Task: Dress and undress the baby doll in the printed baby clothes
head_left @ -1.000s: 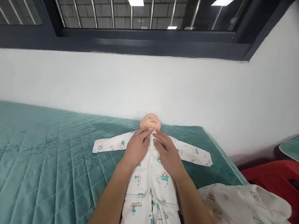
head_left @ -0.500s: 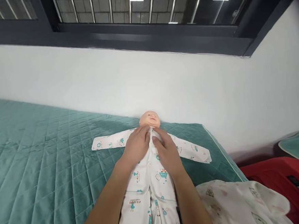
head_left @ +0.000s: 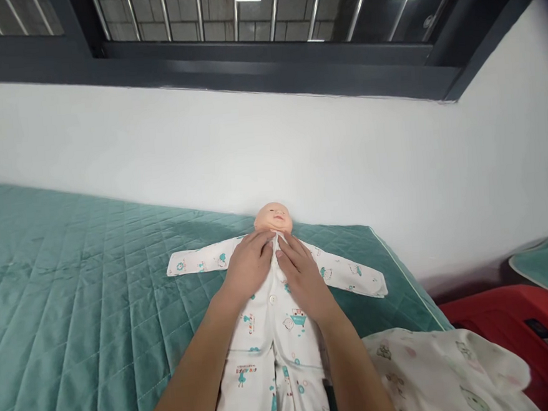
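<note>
Little had moved since the frame half a second before: the view had slid slightly, and the fingers had shifted only a touch at the suit's collar. The small change suggested fine work kept at one spot, the top of the front opening.

Nearest, the forearms reached in on either side of the suit [head_left: 283, 330], white with a coloured print, which lay flat on its back with its legs running out of the lower edge. To the right, a printed cloth [head_left: 445, 369] lay bunched beside the right forearm, near a red thing [head_left: 497, 315]. A button [head_left: 273, 299] showed on the front, below the hands.

The left hand [head_left: 250, 263] and the right hand [head_left: 302, 272] rested on the chest, partly closed, fingers bent and tips almost meeting. Both touched the suit; whether they pinched cloth or a button could not be told.

The sleeves stretched out to both sides over the green quilt [head_left: 74, 307]. Just beyond the fingertips, the doll's head [head_left: 273, 218] lay above the collar, close to the wall [head_left: 298, 153]. Above that was a barred window [head_left: 289, 16].
</note>
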Demonstrator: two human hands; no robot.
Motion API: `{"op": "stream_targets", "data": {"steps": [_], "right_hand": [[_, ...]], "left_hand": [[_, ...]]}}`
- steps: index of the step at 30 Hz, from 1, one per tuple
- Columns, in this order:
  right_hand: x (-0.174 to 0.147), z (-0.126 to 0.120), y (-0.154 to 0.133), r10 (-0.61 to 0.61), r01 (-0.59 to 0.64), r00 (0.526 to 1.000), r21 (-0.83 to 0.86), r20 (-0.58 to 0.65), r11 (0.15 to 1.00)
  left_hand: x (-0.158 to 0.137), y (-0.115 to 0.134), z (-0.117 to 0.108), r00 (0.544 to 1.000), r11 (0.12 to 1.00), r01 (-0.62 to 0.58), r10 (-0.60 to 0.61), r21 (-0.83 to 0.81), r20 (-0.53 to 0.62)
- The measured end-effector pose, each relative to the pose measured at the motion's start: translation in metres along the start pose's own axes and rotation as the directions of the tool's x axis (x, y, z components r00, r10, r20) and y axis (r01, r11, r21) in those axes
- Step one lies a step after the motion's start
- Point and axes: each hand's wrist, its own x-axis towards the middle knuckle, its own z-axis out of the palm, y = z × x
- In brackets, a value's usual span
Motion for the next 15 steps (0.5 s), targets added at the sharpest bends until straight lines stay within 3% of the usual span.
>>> {"op": "stream_targets", "data": {"steps": [3, 8, 15], "right_hand": [[0.000, 0.001, 0.004, -0.068, 0.068, 0.997, 0.009, 0.044, 0.998], [0.000, 0.002, -0.006, 0.086, -0.082, 0.993, 0.052, -0.078, 0.995], [0.000, 0.000, -0.011, 0.137, -0.115, 0.987, 0.232, -0.084, 0.966]], "left_hand": [[0.000, 0.001, 0.000, 1.000, 1.000, -0.003, 0.003, -0.024, -0.006], [0.000, 0.001, -0.001, 1.000, 0.999, 0.016, -0.015, -0.049, 0.008], [-0.002, 0.001, -0.003, 1.000, 0.998, 0.004, -0.003, -0.063, 0.009]]}}
